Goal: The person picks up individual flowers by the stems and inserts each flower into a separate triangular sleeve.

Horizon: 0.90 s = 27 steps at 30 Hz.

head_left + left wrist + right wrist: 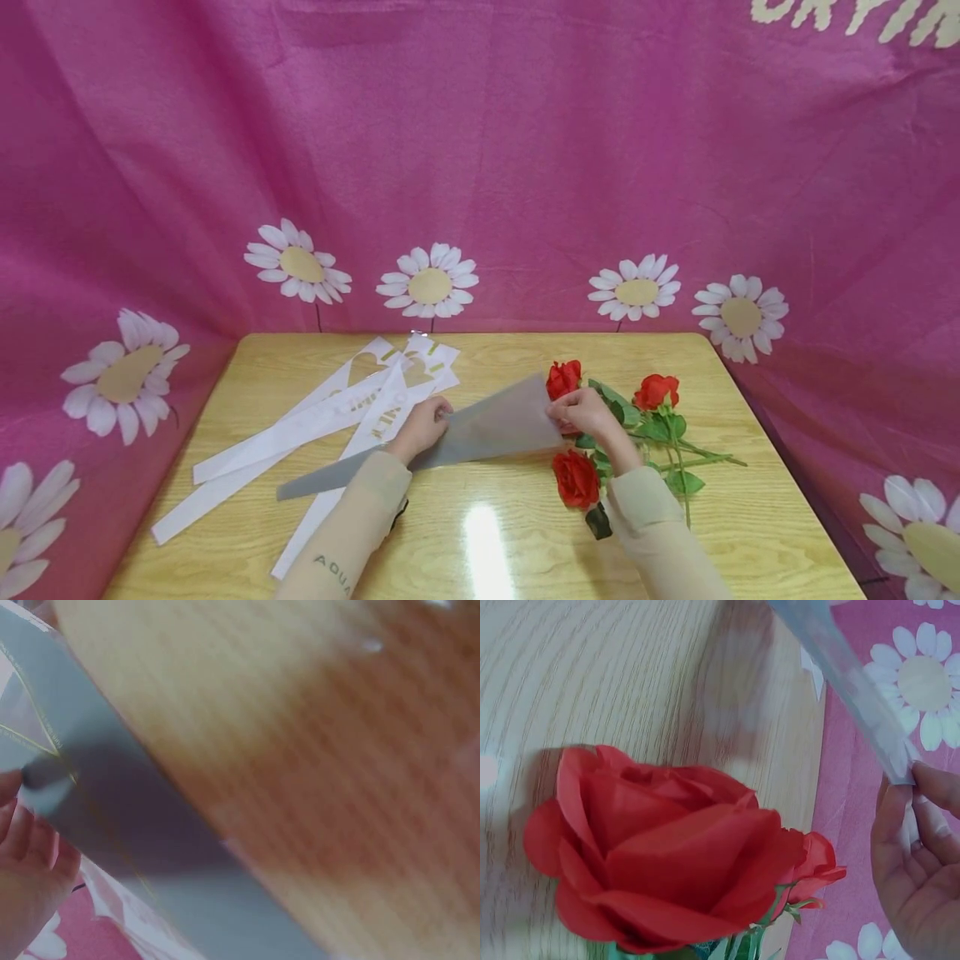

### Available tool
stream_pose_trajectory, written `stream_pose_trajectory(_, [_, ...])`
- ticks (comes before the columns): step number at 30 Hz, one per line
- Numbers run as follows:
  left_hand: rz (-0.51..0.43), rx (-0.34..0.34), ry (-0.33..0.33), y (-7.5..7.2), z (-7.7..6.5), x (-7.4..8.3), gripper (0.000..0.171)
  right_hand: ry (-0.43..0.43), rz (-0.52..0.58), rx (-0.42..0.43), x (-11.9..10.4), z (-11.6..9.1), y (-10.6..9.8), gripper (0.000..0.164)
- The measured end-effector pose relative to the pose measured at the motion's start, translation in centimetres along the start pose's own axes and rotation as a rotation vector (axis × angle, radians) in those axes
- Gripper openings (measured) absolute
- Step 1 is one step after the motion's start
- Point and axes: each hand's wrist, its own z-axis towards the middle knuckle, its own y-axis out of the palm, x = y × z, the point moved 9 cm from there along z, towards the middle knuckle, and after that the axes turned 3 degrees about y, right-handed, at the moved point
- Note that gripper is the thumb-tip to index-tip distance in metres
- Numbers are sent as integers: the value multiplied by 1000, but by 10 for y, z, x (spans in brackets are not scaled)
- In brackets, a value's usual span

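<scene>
While the long grey translucent cone-shaped sleeve (pixel 487 421) lies slantwise between both hands above the pale wood-grained counter (pixel 540 542), its wide mouth faces right and its narrow end points left, a little towards the person. Its long axis thus runs across the body, the mouth end slightly farther off.

The right hand (pixel 590 414) is the nearer to that mouth: its thumb and fingers pinch the rim, as the right wrist view also shows. The left hand (pixel 422 429) is at the far edge partway along towards the narrow end, its fingers curled and apparently pinching the film; its exact grip is partly hidden.

What seems to matter most is how the mouth stands to the red artificial roses with green leaves. One red bloom (pixel 563 379) lies just beyond the rim, another (pixel 576 479) just on the near side of the right hand, and a third (pixel 657 392) farther right. White paper-like sleeves with gold print (pixel 300 425) lie to the left, some partly under the grey one's narrow part.
</scene>
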Motion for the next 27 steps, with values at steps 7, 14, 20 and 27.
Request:
stream_pose_trajectory(7, [107, 63, -52, -16, -17, 60, 14, 2, -2, 30, 1, -2, 4, 18])
stream_pose_trajectory(14, [88, 49, -50, -12, -11, 78, 22, 15, -13, 67, -1, -5, 6, 16])
stream_pose_trajectory(20, [-98, 22, -79, -3, -1, 112, 21, 7, -18, 92, -8, -7, 9, 15])
stream_pose_trajectory(27, [-308, 18, -171, 8, 3, 145, 18, -46, -57, 95, -15, -6, 18, 13])
